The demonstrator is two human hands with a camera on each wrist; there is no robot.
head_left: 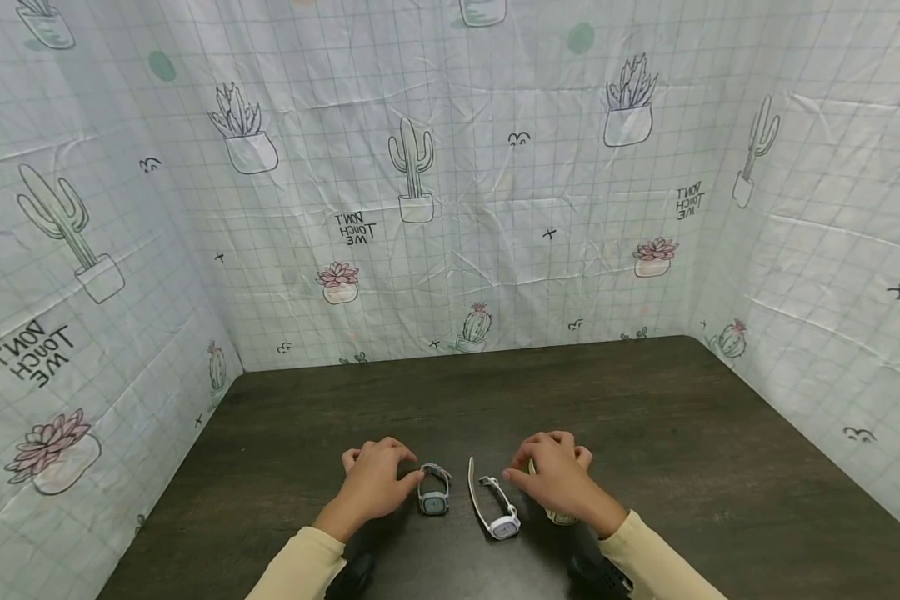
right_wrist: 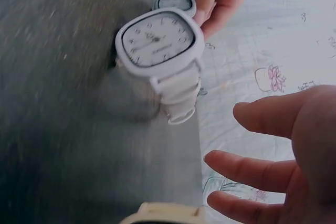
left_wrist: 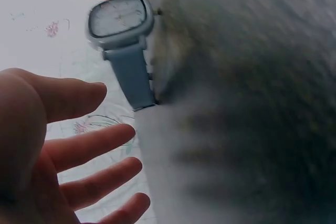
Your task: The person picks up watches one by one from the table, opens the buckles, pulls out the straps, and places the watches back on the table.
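A grey-blue wristwatch with a squarish face stands on the dark table, its strap looped up behind it. Beside it is my left hand, the thumb at the strap's edge in the head view; the left wrist view shows these fingers spread, with nothing between them. A white wristwatch with its strap undone lies in the middle. Just right of that, my right hand hovers with loose, parted fingers, holding nothing. It partly hides a cream wristwatch beneath it.
The dark wooden table runs back to a white curtain printed with cacti, which also encloses both sides. Black devices sit at both wrists, next to the pale yellow sleeves.
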